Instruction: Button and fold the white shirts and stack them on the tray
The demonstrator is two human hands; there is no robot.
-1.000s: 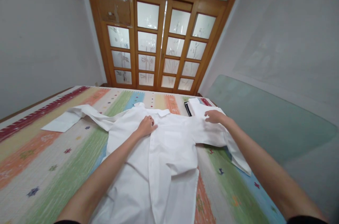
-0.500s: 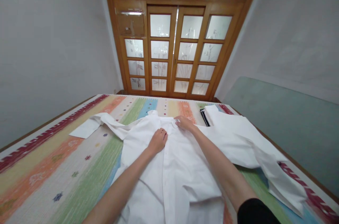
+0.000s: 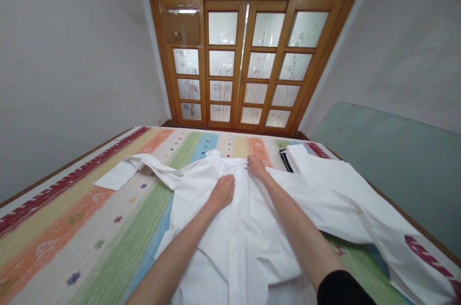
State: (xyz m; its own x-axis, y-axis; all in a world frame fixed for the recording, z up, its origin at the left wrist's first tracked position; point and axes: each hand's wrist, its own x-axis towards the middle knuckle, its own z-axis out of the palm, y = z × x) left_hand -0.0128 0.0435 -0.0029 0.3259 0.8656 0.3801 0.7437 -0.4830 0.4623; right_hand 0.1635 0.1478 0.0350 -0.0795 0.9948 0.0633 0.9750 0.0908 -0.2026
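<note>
A white button-up shirt (image 3: 201, 199) lies front side up, its collar toward the far end and its sleeves spread to both sides. My right hand (image 3: 256, 166) pinches the shirt's collar edge on the right of the neck opening. Lower down and to the left, my left hand (image 3: 223, 190) rests on the upper front beside the button placket. Its fingers are curled against the fabric, and their tips are partly hidden, so a pinch of the shirt front is only partly visible.
Under the shirt is a striped multicoloured bedspread (image 3: 118, 242). Folded white cloth (image 3: 324, 165) lies at the right, with a black-and-white strip (image 3: 286, 161) beside it. Wooden glass-paned doors (image 3: 248, 65) stand beyond the bed; a pale green panel (image 3: 389, 151) borders its right side.
The camera view has turned slightly, shifting the scene to the right. My right hand stays at the collar with its fingers drawn in more. My left hand keeps nearly the same place on the shirt.
</note>
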